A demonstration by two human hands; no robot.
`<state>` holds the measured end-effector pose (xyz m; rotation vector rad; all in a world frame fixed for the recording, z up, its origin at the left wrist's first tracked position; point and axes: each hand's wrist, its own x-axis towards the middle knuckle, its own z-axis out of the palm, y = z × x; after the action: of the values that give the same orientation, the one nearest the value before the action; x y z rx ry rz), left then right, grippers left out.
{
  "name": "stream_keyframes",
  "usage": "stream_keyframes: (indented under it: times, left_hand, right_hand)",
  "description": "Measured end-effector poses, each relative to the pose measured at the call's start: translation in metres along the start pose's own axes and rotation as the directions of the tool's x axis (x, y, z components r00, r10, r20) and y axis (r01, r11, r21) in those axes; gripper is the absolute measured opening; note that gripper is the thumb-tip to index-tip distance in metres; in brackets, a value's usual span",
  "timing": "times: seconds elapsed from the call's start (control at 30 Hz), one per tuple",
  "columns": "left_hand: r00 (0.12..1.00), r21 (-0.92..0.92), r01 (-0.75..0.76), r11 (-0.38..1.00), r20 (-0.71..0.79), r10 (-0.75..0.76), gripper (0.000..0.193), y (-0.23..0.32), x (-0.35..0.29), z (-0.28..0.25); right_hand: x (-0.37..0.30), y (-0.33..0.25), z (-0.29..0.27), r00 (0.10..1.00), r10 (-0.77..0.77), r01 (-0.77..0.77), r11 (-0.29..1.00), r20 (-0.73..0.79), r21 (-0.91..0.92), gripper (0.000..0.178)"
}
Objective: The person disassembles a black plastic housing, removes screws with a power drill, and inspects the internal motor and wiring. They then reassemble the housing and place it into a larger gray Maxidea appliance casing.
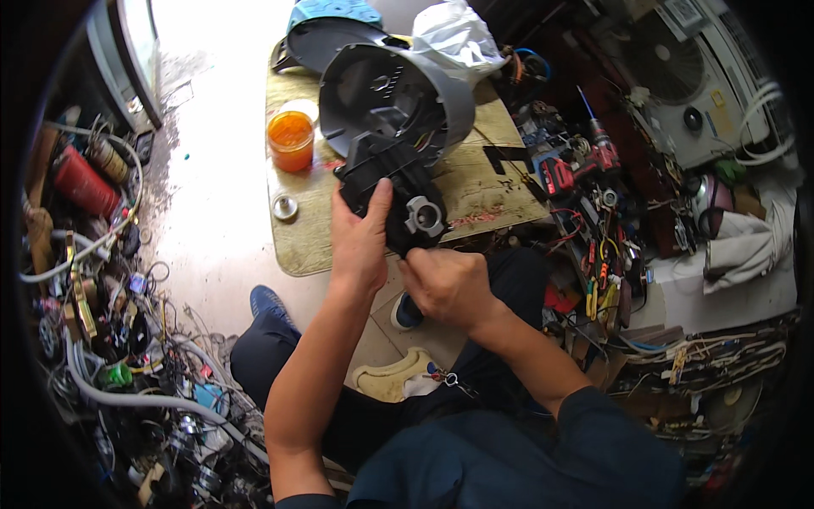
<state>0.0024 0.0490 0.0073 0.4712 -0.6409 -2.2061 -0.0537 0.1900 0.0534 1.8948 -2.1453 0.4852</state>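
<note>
Table (297, 242), left hand (363, 242) outstretched, right hand (451, 284) curled

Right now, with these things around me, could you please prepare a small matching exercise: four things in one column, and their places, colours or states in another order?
Things:
1. black part
2. jar
3. power drill
4. plastic bag

Descriptions:
A. white, at the far side of the wooden table
B. held in the left grip
C. red and black, to the right of the table
D. on the table, with orange contents

Right pairs: 1-B, 2-D, 3-C, 4-A.
</note>
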Motion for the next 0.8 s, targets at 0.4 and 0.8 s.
stream_keyframes:
  times: [0.4,0.8]
  left_hand:
    - [0.998,0.037,0.051,0.998,0.022,-0.052,0.042,0.004,-0.002,0.001]
    - [0.996,0.127,0.059,0.99,0.052,-0.066,0.039,0.0,-0.004,0.002]
  right_hand:
    - [-0.007,-0.005,0.001,0.981,0.052,-0.048,0.998,-0.189,0.027,0.021]
    - [-0.018,0.005,0.009,0.984,0.079,-0.076,0.997,-0.161,0.026,0.033]
